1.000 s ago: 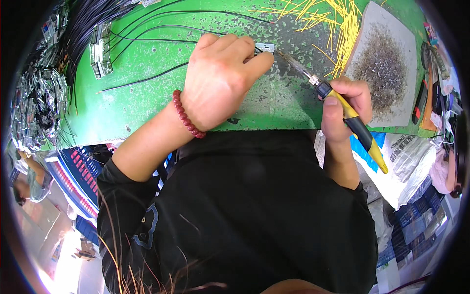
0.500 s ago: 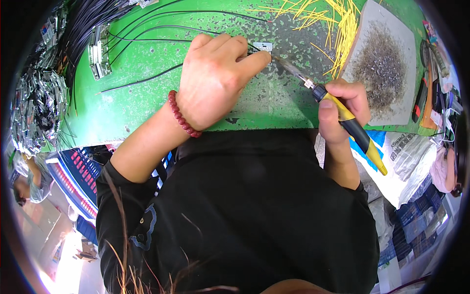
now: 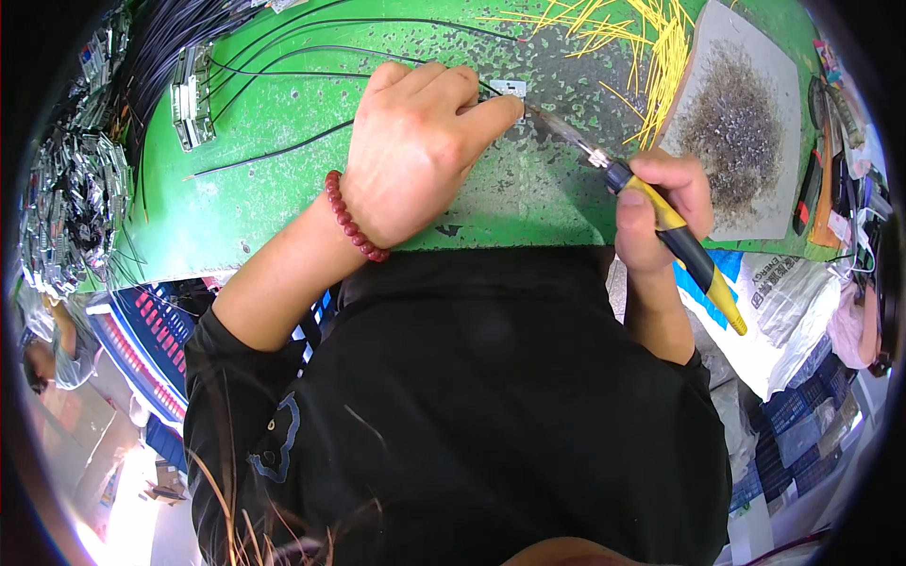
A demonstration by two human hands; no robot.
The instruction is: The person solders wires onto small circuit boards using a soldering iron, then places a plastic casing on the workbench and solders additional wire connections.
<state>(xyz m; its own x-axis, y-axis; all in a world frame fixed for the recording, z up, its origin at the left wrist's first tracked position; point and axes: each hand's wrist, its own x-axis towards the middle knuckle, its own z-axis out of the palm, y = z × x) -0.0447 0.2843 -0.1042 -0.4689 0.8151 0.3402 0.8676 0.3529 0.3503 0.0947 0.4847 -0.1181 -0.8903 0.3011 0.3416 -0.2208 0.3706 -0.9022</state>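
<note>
My left hand (image 3: 411, 156), with a red bead bracelet (image 3: 347, 219) at its wrist, is closed low over the green tabletop. Thin black wire shows on both sides of its fingers, and its fingertips press at a small silvery metal piece (image 3: 511, 88). What lies under the palm is hidden. In my right hand (image 3: 663, 203) is a soldering iron (image 3: 700, 262) with a yellow and black handle, gripped like a pen. The iron's tip points up and left, close to my left fingertips; whether it touches the metal piece I cannot tell.
Yellow wires (image 3: 661, 71) lie at the back right, beside a grey board (image 3: 769, 212) bearing dark crumbs. A silvery metal part (image 3: 192, 99) with black wires stands at left, near a heap of similar parts (image 3: 75, 189). Tools (image 3: 819, 179) line the right edge.
The soldering iron and my right hand have shifted very slightly to the right. My left hand stays almost where it was.
</note>
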